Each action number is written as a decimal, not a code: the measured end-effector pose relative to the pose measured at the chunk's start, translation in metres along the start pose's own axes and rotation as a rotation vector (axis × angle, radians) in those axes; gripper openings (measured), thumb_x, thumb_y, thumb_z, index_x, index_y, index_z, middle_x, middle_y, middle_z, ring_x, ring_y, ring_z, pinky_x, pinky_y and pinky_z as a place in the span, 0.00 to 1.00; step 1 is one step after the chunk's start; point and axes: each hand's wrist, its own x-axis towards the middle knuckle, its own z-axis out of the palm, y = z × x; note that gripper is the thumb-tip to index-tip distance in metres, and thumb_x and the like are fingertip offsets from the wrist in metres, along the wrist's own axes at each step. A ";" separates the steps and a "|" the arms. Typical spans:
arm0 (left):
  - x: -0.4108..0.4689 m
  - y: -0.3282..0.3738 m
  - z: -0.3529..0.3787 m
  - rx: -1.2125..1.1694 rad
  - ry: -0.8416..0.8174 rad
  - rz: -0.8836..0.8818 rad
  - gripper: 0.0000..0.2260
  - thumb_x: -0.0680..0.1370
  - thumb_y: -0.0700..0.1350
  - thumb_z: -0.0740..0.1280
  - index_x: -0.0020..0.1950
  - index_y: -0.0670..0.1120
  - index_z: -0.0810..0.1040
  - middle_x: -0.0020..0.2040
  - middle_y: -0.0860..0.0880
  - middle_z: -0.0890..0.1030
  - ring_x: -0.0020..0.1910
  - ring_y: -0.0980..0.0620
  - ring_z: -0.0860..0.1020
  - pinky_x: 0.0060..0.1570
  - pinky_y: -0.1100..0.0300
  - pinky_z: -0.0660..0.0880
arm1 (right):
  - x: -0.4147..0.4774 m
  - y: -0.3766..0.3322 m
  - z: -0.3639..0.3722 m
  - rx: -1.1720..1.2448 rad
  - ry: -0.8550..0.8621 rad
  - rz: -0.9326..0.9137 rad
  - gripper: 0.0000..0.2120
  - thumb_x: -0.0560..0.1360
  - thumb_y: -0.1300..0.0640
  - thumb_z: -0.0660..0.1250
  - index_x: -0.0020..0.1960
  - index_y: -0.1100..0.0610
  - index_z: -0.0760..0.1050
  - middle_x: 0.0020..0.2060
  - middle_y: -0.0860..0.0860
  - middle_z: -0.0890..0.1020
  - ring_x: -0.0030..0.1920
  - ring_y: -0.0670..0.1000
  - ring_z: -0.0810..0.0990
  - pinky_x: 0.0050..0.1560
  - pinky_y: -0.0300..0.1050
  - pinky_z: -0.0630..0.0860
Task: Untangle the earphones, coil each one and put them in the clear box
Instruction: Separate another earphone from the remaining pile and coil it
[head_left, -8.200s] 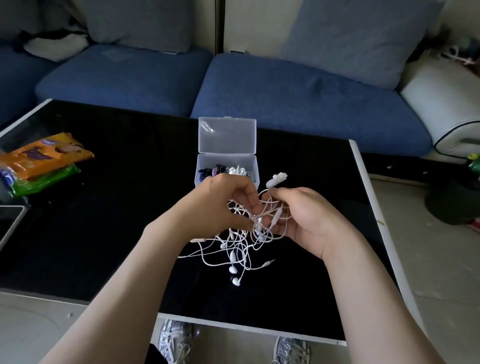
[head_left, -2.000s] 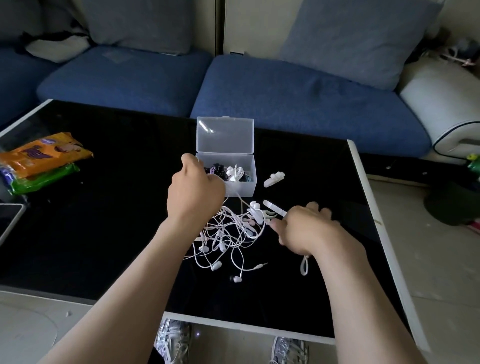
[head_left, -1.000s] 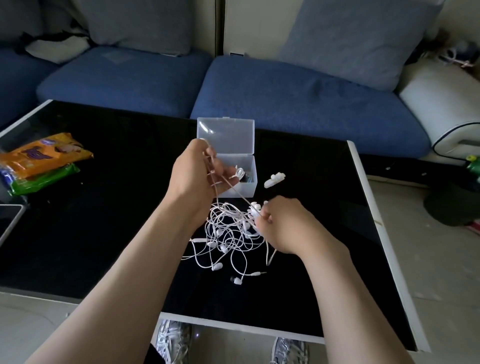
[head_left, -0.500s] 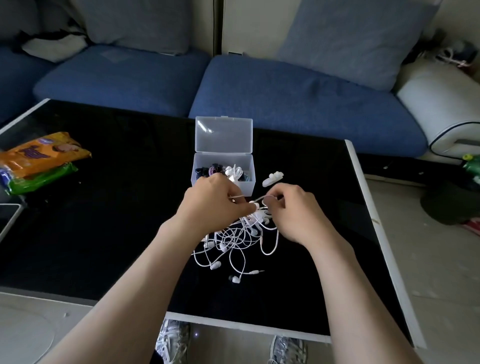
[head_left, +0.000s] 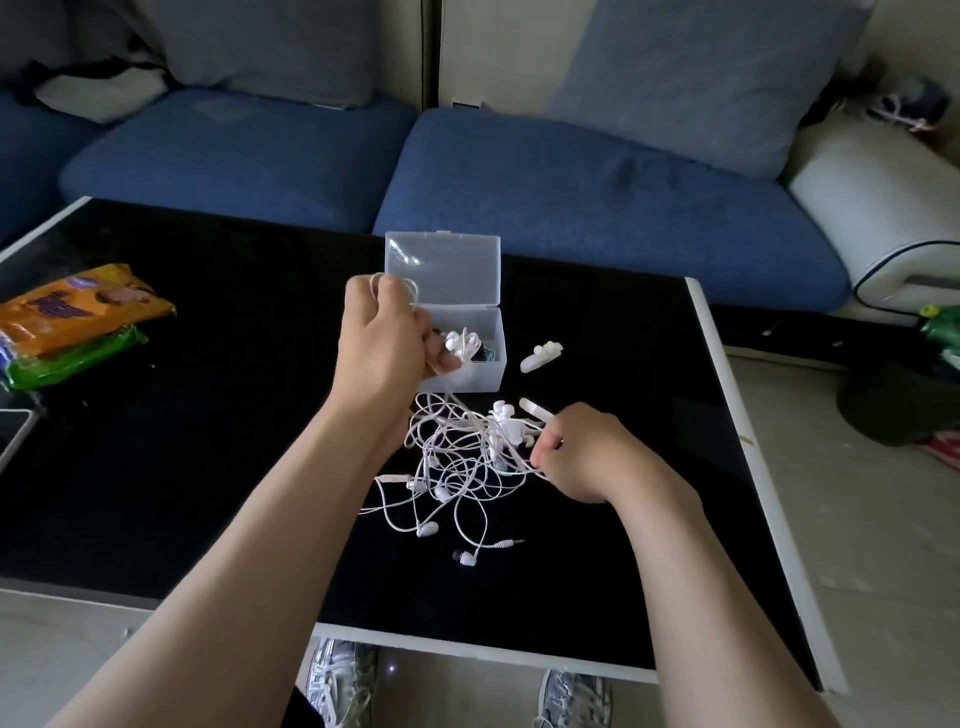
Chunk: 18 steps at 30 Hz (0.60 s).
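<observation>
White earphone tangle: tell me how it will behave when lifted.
Probably floppy: the white earphone tangle sags in loose loops between the left hand and the table. Likely light, since thin cords and small buds make it up. It may come up as one clump: the loops cross where the right hand pinches them.

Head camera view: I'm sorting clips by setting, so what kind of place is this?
Most likely a home living room: a blue sofa with a cushion stands behind a black coffee table, and snack packets lie on it.
</observation>
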 end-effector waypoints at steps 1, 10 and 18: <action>0.001 -0.002 -0.001 0.092 0.004 0.018 0.06 0.86 0.45 0.56 0.52 0.48 0.70 0.37 0.51 0.72 0.32 0.54 0.72 0.33 0.54 0.78 | 0.002 0.001 0.000 0.006 0.019 0.021 0.13 0.79 0.57 0.61 0.58 0.53 0.82 0.57 0.55 0.83 0.54 0.60 0.82 0.65 0.58 0.79; -0.004 0.005 0.002 -0.097 -0.134 -0.080 0.04 0.86 0.44 0.60 0.52 0.46 0.71 0.40 0.48 0.78 0.34 0.51 0.73 0.41 0.52 0.78 | -0.024 -0.020 -0.006 -0.031 0.165 -0.199 0.20 0.72 0.43 0.77 0.63 0.36 0.78 0.65 0.49 0.66 0.69 0.58 0.63 0.67 0.50 0.61; -0.010 0.014 0.005 -0.300 -0.266 -0.175 0.07 0.88 0.45 0.60 0.55 0.43 0.73 0.41 0.44 0.80 0.35 0.48 0.79 0.44 0.48 0.80 | -0.024 -0.038 -0.007 0.282 0.235 -0.569 0.15 0.81 0.35 0.66 0.47 0.43 0.84 0.51 0.44 0.83 0.55 0.49 0.80 0.61 0.53 0.77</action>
